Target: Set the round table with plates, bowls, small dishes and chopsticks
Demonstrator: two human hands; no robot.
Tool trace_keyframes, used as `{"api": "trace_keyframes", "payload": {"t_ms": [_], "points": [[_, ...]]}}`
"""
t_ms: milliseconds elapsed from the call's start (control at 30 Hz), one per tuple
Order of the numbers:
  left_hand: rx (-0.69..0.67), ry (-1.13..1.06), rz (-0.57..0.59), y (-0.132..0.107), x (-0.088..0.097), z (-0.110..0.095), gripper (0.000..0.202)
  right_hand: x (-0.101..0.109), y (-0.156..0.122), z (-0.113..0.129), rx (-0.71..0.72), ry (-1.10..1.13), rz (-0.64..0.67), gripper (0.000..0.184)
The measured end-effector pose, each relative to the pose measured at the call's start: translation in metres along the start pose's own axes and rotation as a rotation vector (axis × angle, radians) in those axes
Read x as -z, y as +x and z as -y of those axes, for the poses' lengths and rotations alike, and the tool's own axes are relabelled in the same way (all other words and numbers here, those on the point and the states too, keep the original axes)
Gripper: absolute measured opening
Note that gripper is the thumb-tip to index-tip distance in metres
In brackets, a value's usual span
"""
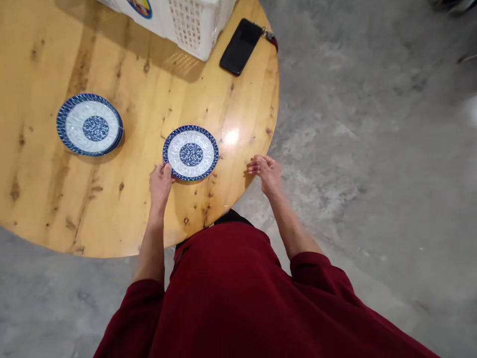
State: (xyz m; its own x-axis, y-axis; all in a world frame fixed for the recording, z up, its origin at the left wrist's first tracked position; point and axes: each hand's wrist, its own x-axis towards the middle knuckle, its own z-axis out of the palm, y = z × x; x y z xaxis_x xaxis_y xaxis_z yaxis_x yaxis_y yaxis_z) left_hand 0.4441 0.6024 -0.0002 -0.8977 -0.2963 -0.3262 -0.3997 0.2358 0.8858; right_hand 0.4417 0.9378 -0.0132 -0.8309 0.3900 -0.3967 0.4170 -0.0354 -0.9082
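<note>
Your left hand (161,181) has the plate (191,153) by its rim, at the side closest to you and a bit to the left. Your thumb is at the rim, and the grip looks narrow. I can't see all the fingers of that hand, so I can't tell how they sit. The plate is just ahead and to the right of your left hand. It is over the table (122,209), and I can't tell if it lies flat or is lifted a little.

The plate is round, blue and white. A dark blue band with small light marks goes all around its rim. Inside that is a wide white ring with a faint, bumpy pattern. In the middle is a blue circle full of little white squiggles. The top looks smooth and shiny.

Your right hand (265,171) is to the right of the plate, apart from it. It is partly open, with its fingers loosely bent toward the plate, by the table's edge.

Well to the left of your left hand, and farther from you, is a pile (89,124) with the same blue and white look. Farther ahead of your hands are a black phone (241,47) and a white basket (190,30).
</note>
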Motion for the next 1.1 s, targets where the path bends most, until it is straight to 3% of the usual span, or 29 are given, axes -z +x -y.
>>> {"api": "trace_keyframes", "payload": {"t_ms": [200, 467, 633, 800, 967, 1100], "points": [[0.129, -0.029, -0.101, -0.053, 0.003, 0.006, 0.029, 0.025, 0.001, -0.001, -0.002, 0.05, -0.011, 0.03], [0.208, 0.019, -0.16, -0.111, -0.004, 0.025, 0.034, 0.028, 0.017, -0.009, -0.004, 0.04, 0.083, 0.025], [0.255, 0.008, -0.155, -0.13, -0.016, 0.028, 0.032, 0.035, 0.019, -0.014, 0.022, 0.014, 0.081, 0.026], [0.168, -0.041, -0.079, -0.133, -0.016, 0.025, 0.04, 0.056, 0.0, -0.015, 0.065, 0.003, -0.03, 0.024], [0.084, -0.047, -0.027, -0.139, 0.012, 0.031, 0.046, 0.064, -0.047, -0.032, 0.041, 0.036, -0.138, 0.028], [0.065, -0.047, -0.013, -0.158, 0.063, 0.055, 0.045, 0.042, -0.112, -0.058, 0.007, 0.081, -0.171, 0.035]]}}
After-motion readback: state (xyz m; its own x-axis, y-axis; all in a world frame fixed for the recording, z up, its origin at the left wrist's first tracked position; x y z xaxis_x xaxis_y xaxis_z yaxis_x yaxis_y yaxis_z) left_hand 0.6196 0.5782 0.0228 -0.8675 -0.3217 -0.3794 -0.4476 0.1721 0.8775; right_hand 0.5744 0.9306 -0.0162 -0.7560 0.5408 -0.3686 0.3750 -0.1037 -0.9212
